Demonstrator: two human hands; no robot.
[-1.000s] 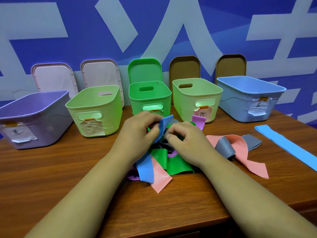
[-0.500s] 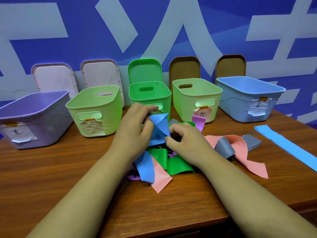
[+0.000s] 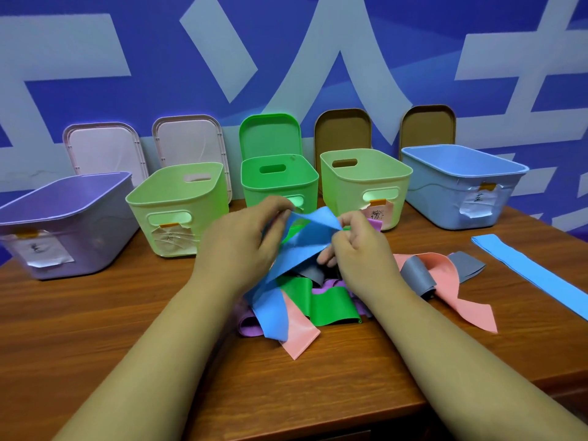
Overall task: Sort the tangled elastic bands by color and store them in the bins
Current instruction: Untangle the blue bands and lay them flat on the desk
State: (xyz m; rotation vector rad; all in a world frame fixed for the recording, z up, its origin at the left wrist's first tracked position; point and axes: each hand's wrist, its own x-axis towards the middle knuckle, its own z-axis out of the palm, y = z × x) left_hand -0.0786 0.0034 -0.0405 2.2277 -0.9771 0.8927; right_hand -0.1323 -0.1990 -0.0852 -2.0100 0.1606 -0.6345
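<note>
— Well, both hands are on the blue band (image 3: 308, 243). The left hand (image 3: 241, 246) pinches its upper edge between thumb and fingertips. The right hand (image 3: 359, 249) pinches the fold just beside it, and the band is raised a little above the heap.
— And the rest of it?
— Its lower end runs down past the left wrist into the tangle on the wooden table (image 3: 95, 313). It lies across a pink band (image 3: 299, 335), beside a green band (image 3: 331, 305), with a purple band (image 3: 249, 324) underneath.
— So a hard pull is the risk?
— I think so. If the blue one is looped through the others, pulling drags the whole knot toward the row of 5 bins (image 3: 280, 183). Or it stretches and snaps out of a pinch.
— Where does it belong?
— Probably the blue bin (image 3: 445, 198) at far right. 1 flat blue band (image 3: 534, 278) lies on the table near that bin, not in it. The grey band (image 3: 416, 275), wound with another pink band (image 3: 467, 310), could ride along into the wrong bin.
</note>
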